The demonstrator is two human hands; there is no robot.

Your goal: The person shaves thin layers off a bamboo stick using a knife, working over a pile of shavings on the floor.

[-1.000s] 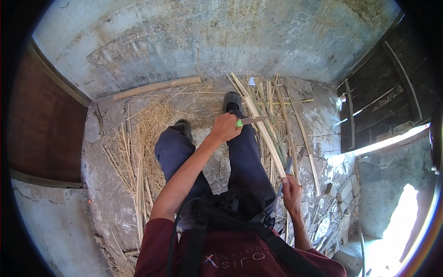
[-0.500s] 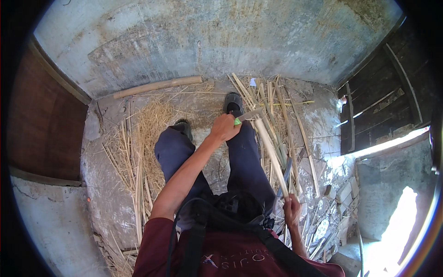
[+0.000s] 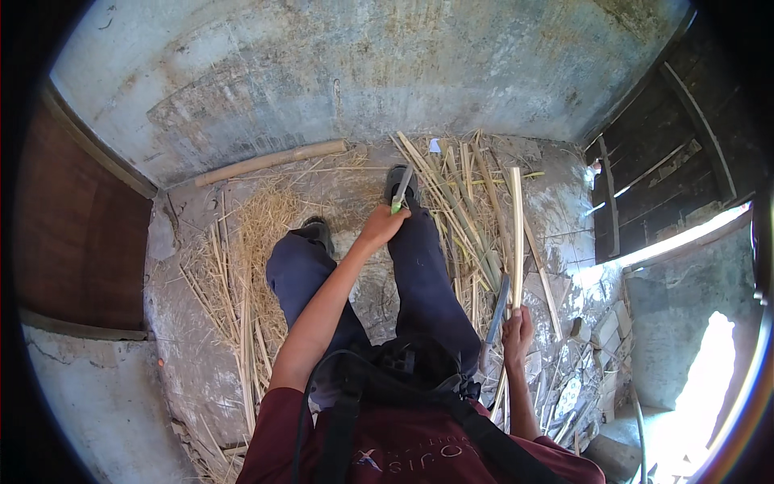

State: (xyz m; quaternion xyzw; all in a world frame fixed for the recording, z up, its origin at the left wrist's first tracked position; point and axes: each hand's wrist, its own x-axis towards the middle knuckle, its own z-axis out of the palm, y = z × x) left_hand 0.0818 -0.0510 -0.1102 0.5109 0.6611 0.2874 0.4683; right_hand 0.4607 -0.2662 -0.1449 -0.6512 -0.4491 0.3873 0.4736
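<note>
Item: my left hand [image 3: 385,223], clenched round the green handle [image 3: 396,206] of a short knife [image 3: 405,183]; blade pointing far, above my right shoe [image 3: 396,187], well apart from the strip.

Item: my right hand [image 3: 517,329], grasping the near end of a pale, narrow strip [image 3: 517,234], which stands out toward the far side, right of my right leg. Single piece or several laid together: cannot tell.

Item: long blade [image 3: 497,308], grey, lying just left of my right hand; not held.

Item: loose lengths [image 3: 476,234], far right on the floor [image 3: 189,363], some pale, some greenish.

Item: heap of straw-coloured shavings [image 3: 270,214], left of my legs, slender sticks among it.

Item: round pole [image 3: 274,161], far left, along the wall [image 3: 387,73]; seemingly whole.

Condition: the strip looks split and mostly smoothed, by my judgement; the shavings suggest much cutting done. Remaining: the greenish lengths appear unworked. Final count: cannot tell.
</note>
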